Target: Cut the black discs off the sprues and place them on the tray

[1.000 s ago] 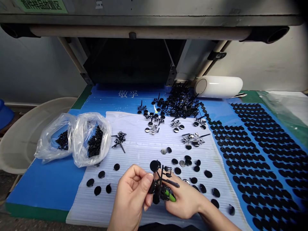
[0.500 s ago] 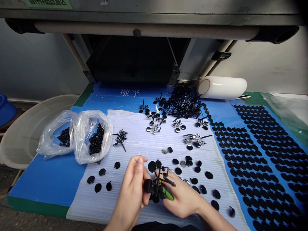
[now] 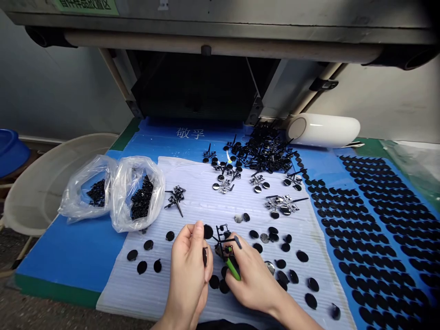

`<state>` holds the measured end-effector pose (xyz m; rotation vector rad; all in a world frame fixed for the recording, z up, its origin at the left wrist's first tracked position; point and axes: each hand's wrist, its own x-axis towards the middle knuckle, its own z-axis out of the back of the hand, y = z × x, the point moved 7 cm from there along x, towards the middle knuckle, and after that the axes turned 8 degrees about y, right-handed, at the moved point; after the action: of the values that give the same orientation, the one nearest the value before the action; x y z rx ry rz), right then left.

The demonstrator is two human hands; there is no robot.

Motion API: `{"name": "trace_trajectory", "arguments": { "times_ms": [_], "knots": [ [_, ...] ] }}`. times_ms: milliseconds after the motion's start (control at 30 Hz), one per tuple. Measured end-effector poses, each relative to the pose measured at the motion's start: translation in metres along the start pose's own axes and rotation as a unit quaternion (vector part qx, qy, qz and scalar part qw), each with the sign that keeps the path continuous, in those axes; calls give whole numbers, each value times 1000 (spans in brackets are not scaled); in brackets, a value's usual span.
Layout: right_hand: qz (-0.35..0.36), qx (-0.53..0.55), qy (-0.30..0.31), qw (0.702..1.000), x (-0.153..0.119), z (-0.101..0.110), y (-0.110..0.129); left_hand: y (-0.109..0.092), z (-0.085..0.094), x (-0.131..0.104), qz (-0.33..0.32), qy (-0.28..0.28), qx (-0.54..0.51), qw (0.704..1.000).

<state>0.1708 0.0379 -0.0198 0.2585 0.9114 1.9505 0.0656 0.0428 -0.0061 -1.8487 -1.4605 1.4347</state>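
Observation:
My left hand [image 3: 190, 266] is closed, thumb up, with a round black plastic disc [image 3: 208, 231] at its thumb tip. Another dark disc, seen edge-on, shows between its fingers. A black plastic sprue [image 3: 220, 236] with thin branches reaches from that disc across to my right hand [image 3: 249, 275]. My right hand is wrapped round a tool with green handles [image 3: 233, 269], which looks like small cutting pliers; its jaws are hidden behind the sprue and fingers. Below the hands, loose black discs [image 3: 214, 282] lie on the white ribbed sheet [image 3: 137, 293].
Two clear plastic bags [image 3: 118, 215] with small black parts stand at the left. A heap of black sprues [image 3: 264, 149] lies at the back, near a white roll [image 3: 325, 130]. Rows of black discs [image 3: 364, 256] cover the right side. A metal frame bar [image 3: 240, 49] crosses overhead.
The sprue between my hands has turned, and fewer discs show on it. Discs now lie below it on the sheet. The whole view has shifted slightly.

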Motion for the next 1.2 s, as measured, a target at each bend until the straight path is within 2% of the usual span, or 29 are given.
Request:
{"name": "trace_trajectory", "arguments": {
  "times_ms": [167,300,467,600,967,1200],
  "knots": [
    [-16,18,-24,999,9,6,2,6,6,-1,12,13,7,1000],
    [-21,41,7,999,10,10,0,10,8,-2,27,53,44,997],
    [6,63,58,996,4,7,-1,5,9,-3,28,99,35,994],
    [18,72,77,994,2,2,-5,5,11,-3,51,133,37,989],
    [24,78,92,992,15,5,-1,16,14,2,116,142,-75,980],
    [30,7,97,995,24,3,-3,15,17,5,135,127,-87,979]
  ]
}}
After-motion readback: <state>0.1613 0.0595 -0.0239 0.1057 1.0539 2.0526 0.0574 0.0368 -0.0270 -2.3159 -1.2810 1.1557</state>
